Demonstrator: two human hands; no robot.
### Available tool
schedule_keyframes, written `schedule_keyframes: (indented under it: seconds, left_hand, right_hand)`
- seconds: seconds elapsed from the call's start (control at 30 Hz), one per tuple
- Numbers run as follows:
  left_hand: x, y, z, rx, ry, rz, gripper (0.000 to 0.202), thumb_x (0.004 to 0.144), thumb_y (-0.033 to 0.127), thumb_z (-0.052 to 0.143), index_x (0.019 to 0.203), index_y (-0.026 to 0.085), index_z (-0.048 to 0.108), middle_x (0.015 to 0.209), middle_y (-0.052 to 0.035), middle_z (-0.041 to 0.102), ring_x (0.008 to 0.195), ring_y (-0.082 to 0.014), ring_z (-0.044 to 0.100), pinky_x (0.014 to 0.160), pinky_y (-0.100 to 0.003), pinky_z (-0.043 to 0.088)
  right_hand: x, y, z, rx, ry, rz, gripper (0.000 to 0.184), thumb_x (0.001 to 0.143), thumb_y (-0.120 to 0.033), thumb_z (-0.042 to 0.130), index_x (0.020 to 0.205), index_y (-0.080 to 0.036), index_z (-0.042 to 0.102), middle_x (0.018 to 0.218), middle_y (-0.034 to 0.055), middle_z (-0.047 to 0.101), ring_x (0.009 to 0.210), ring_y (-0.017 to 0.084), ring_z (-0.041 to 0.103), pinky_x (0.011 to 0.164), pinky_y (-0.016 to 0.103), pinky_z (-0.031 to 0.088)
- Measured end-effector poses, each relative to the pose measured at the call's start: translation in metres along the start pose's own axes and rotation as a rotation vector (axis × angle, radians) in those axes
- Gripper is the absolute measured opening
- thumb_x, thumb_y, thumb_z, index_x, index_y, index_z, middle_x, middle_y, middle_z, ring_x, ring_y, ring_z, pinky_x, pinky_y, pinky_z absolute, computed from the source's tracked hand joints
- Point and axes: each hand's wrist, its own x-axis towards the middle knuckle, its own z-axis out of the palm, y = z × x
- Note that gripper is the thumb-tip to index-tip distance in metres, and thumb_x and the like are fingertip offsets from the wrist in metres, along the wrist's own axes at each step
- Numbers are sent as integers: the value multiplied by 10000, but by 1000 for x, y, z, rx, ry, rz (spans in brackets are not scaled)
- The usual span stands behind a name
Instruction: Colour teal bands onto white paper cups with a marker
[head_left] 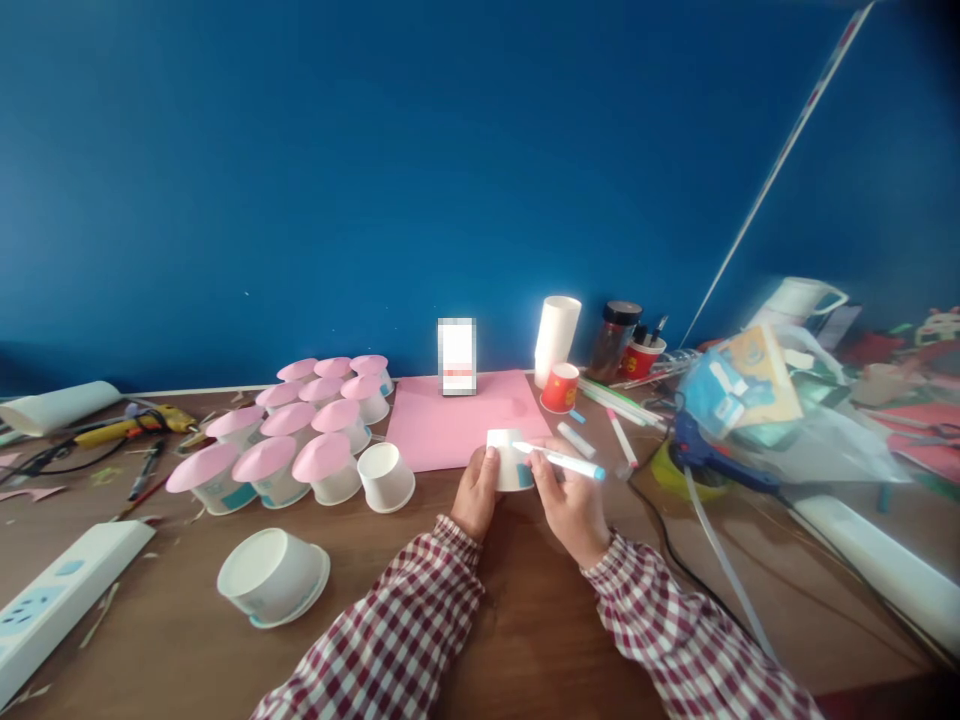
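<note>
My left hand point(475, 492) is closed around the left side of a white paper cup point(504, 462) with a blue-green patch, held above the table's front area. Between the fingers of my right hand point(571, 505) is a white marker pen point(561, 459) with a light blue end. The pen's tip is close to the cup's side; I cannot tell whether it touches. To the left, a plain white paper cup point(385, 478) stands upside down beside several cups topped with pink paper cones point(324, 457). Another white cup point(271, 575) sits nearer the front left.
Behind my hands lies a pink sheet point(465, 430) with a blurred-out upright object point(457, 357). A red cup point(560, 388) and a white cup stack point(556, 340) stand behind right. A blue glue gun point(716, 455) and cords occupy the right; a power strip point(67, 600) is left.
</note>
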Motion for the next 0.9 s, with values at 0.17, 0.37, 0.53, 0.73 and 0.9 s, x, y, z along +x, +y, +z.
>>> schedule_keyframes:
  seconds: [0.17, 0.37, 0.53, 0.73, 0.9]
  left_hand:
    - [0, -1, 0, 6, -11, 1, 520, 827, 586, 492, 1053, 143, 643, 984, -100, 669, 871, -219, 601, 765, -326, 479]
    - [0, 0, -1, 10, -13, -4, 513, 824, 584, 497, 1040, 143, 648, 966, -98, 674, 834, -212, 608, 751, -329, 480]
    - [0, 0, -1, 15, -3, 6, 514, 822, 585, 500, 1035, 141, 648, 934, -93, 675, 824, -214, 606, 743, -331, 483]
    - [0, 0, 0, 6, -2, 4, 504, 815, 591, 506, 986, 140, 652, 889, -83, 671, 806, -208, 601, 745, -329, 480]
    - [0, 0, 0, 10, -15, 24, 496, 822, 587, 497, 977, 141, 648, 886, -87, 669, 820, -212, 600, 755, -333, 479]
  right_hand:
    - [1, 0, 0, -5, 0, 2, 182, 925, -263, 483, 977, -176, 634, 870, 68, 675, 739, 174, 635, 641, 287, 523]
    - [1, -1, 0, -2, -3, -3, 180, 923, -250, 482, 966, -170, 637, 870, 68, 671, 733, 168, 628, 626, 278, 518]
    - [2, -1, 0, -6, 2, -6, 177, 923, -247, 482, 962, -171, 637, 868, 65, 671, 736, 168, 630, 632, 277, 521]
    - [0, 0, 1, -9, -13, 14, 175, 928, -257, 475, 972, -175, 623, 861, 61, 673, 724, 167, 631, 623, 274, 518]
    - [0, -1, 1, -15, -13, -3, 170, 927, -252, 476, 971, -177, 622, 860, 59, 670, 730, 166, 628, 627, 270, 516]
